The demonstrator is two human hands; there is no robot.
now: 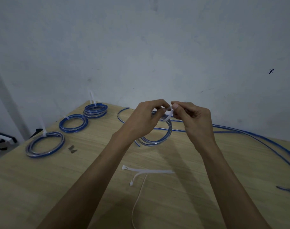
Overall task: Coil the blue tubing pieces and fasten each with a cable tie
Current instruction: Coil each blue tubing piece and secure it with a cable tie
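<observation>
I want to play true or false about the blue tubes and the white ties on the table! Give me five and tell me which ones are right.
1. Three finished coils lie on the left of the table. True.
2. Both hands rest flat on the table. False: the left hand and right hand are raised, working on a coil.
3. A white cable tie is looped round the held coil. True.
4. Spare ties lie on the table near the person. True.
5. All the tubing is coiled. False: long loose tubing still runs across the right side.
</observation>
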